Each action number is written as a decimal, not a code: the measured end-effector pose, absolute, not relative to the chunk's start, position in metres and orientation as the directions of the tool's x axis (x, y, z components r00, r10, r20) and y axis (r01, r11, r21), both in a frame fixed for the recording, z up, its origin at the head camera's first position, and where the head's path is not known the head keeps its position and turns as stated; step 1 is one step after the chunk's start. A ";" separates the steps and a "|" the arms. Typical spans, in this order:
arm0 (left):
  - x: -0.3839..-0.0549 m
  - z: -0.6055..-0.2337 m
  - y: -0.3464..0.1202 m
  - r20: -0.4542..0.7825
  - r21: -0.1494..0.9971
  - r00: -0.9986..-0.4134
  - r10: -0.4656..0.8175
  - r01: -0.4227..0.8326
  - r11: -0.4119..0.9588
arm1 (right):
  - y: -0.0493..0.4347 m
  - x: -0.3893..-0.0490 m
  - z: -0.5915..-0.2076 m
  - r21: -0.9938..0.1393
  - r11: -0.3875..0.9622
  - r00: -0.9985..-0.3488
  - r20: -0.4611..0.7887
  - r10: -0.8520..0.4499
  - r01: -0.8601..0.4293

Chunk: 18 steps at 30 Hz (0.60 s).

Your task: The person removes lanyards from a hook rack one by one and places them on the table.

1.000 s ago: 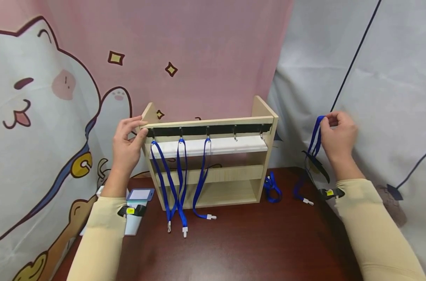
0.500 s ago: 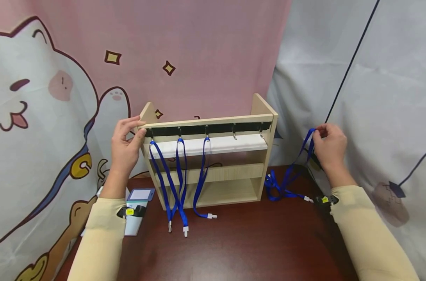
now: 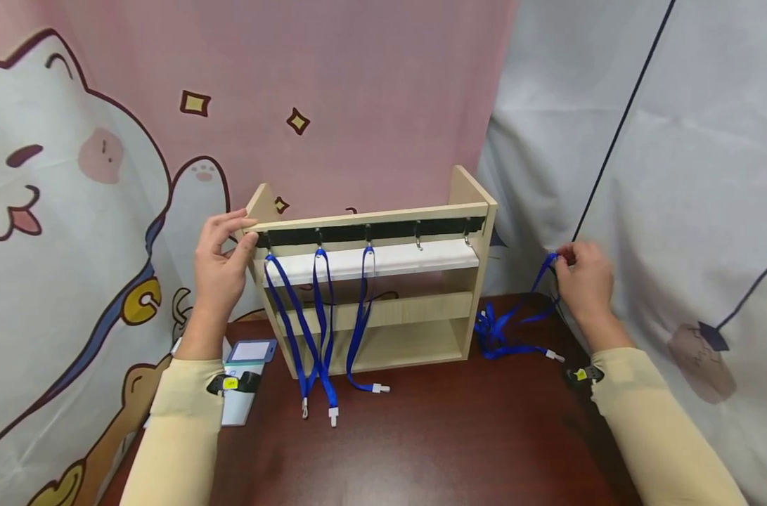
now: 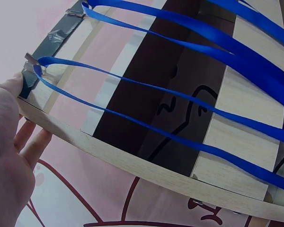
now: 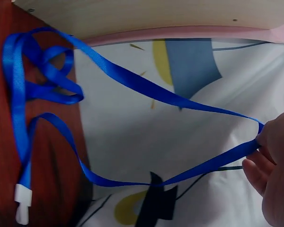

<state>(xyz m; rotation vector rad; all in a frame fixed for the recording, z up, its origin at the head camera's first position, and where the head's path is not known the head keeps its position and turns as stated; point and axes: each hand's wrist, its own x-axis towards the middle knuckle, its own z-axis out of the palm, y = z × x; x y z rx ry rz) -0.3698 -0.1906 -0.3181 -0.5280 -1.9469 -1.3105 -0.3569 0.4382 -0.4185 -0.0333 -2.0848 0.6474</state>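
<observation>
At the upper left corner of a wooden rack (image 3: 373, 308), my left hand (image 3: 221, 263) grips the side panel between thumb and fingers. Three blue lanyards hang from the rack's hooks; the leftmost lanyard (image 4: 156, 90) crosses the left wrist view. Two hooks on the right, including the end hook (image 3: 467, 240), carry nothing. My right hand (image 3: 585, 284) pinches the loop end of another blue lanyard (image 5: 132, 85), to the right of the rack. Its white clip (image 5: 23, 196) lies on the table, near a further coiled blue lanyard (image 5: 57, 71).
Badge holders (image 3: 252, 351) lie on the dark red table (image 3: 408, 436) left of the rack, partly behind my left arm. A printed curtain (image 3: 383, 91) stands close behind and at both sides. A white strip (image 3: 408, 258) runs under the hooks.
My right hand has come down and to the left with its lanyard, whose lower part now lies on the table against the coiled one. The left hand keeps its grip on the rack.
</observation>
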 end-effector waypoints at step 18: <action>-0.370 -0.319 -0.192 0.743 0.629 -0.666 -0.061 0.666 0.401 | 0.443 -0.354 -0.465 -0.515 0.844 -0.737 0.626 0.253 -0.148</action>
